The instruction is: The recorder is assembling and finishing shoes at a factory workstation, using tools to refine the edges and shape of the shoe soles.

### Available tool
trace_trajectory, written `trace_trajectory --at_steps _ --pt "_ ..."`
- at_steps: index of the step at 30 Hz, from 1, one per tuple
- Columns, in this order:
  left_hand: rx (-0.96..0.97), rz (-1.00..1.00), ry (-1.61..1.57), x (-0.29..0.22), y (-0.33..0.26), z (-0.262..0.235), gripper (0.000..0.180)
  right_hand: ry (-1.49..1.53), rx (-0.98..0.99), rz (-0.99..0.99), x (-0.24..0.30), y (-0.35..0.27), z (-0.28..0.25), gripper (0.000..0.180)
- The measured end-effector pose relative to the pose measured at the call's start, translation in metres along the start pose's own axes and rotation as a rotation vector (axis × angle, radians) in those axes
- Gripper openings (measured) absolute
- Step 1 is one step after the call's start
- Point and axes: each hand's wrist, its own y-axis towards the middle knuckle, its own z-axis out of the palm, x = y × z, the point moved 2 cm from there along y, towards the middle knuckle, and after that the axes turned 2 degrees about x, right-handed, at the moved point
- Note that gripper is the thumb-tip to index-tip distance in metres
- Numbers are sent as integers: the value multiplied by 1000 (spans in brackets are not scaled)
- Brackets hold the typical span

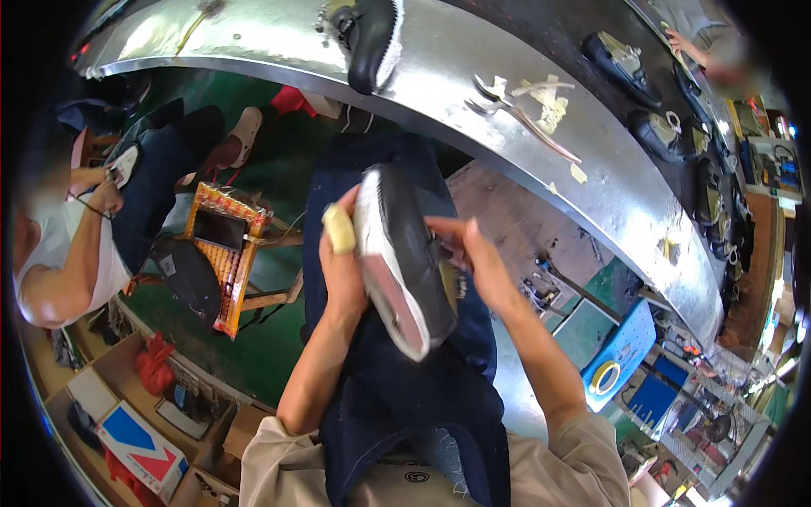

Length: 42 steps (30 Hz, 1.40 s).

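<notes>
Squarely between both hands: shoe

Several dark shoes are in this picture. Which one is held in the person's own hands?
The shoe over the lap, with a white sole edge, gripped by the left hand and right hand. The other shoes lie untouched on the metal workbench.

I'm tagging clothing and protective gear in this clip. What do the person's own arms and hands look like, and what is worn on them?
Both forearms are bare. Short beige sleeves end above the elbows. No gloves: the left hand has a pale yellowish wrap or finger cot on one finger, probably the thumb; the right hand wears nothing. No watch or ring shows.
</notes>
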Motion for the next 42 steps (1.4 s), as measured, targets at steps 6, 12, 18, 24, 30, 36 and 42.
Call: trace_trajectory --at_steps 6,12,18,24,30,36,42 --pt "-140 -476 24 46 2 -3 45 -303 99 -199 -9 -36 25 47" --pt "-169 -516 -84 57 -1 -4 41 -699 4 -99 15 -33 41 36" --pt "-109 -172 254 51 -8 2 36 -828 -118 -127 35 -15 33 31" --pt "8 -379 219 43 2 9 40 -385 415 -137 39 -15 30 16" --pt "-114 -474 -136 38 4 15 34 -336 371 -179 74 -24 22 20" --pt "-20 -564 -141 2 7 26 47 -1444 -469 -720 111 87 -106 56" --pt "222 154 -102 -28 23 23 53 -1593 -362 -671 117 92 -139 51"
